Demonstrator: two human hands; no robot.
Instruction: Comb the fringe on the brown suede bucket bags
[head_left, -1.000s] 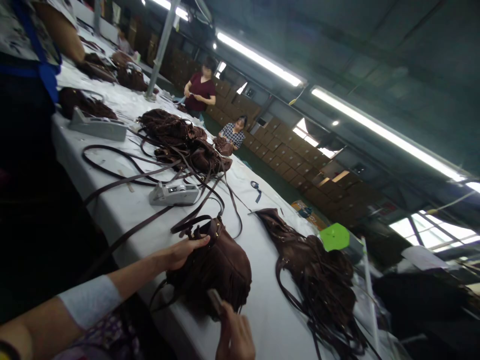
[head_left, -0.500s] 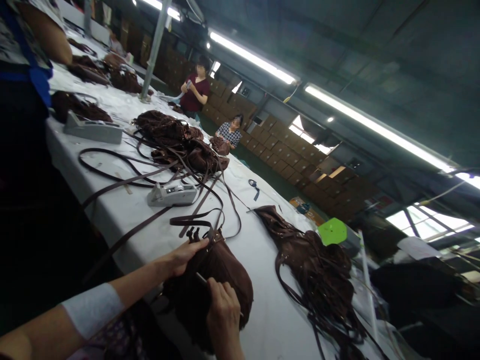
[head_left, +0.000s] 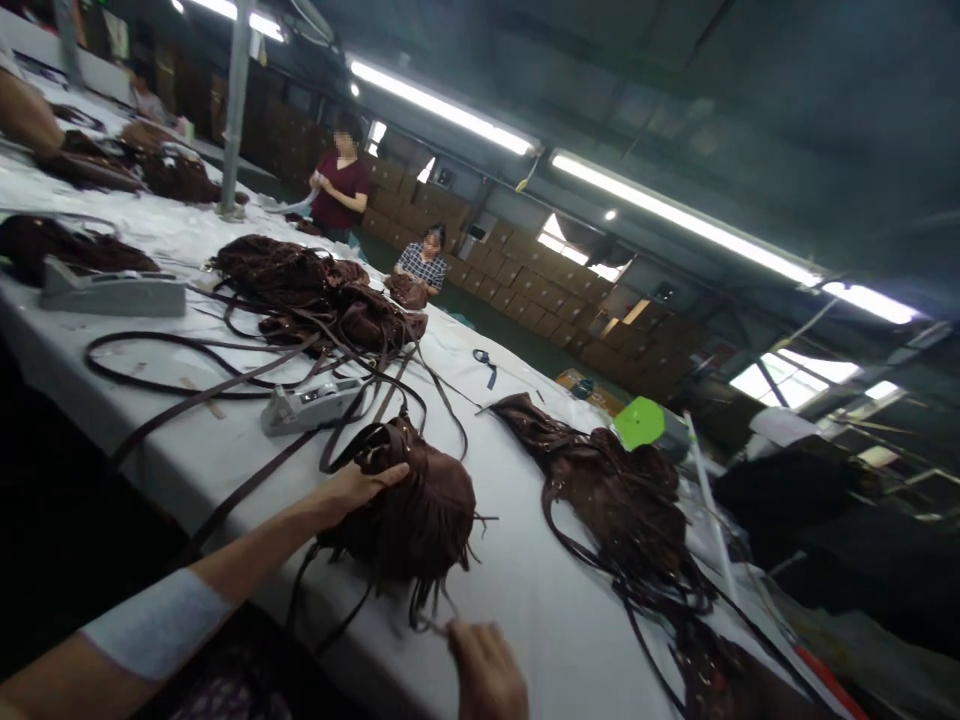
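A brown fringed suede bag (head_left: pixel 409 510) lies on the white table (head_left: pixel 525 610) in front of me. My left hand (head_left: pixel 354 489) rests on the bag's near upper side, fingers curled over its top by the strap. My right hand (head_left: pixel 486 670) is low at the table's near edge, fingers closed in a pinch on the end of one thin fringe strand that stretches from the bag. A white band wraps my left forearm (head_left: pixel 154 625).
A heap of brown fringed bags (head_left: pixel 622 510) lies right of mine, another pile (head_left: pixel 315 290) farther back with long straps (head_left: pixel 187 365) trailing. Two grey tape dispensers (head_left: pixel 307 402) (head_left: pixel 112 290) sit on the table. Two people work at the far end. A green object (head_left: pixel 639 422) stands beyond the table.
My right hand has left the bag's body and moved down toward me, drawing out a fringe strand. The bag now lies rounder with its fringe splayed. The view has swung left.
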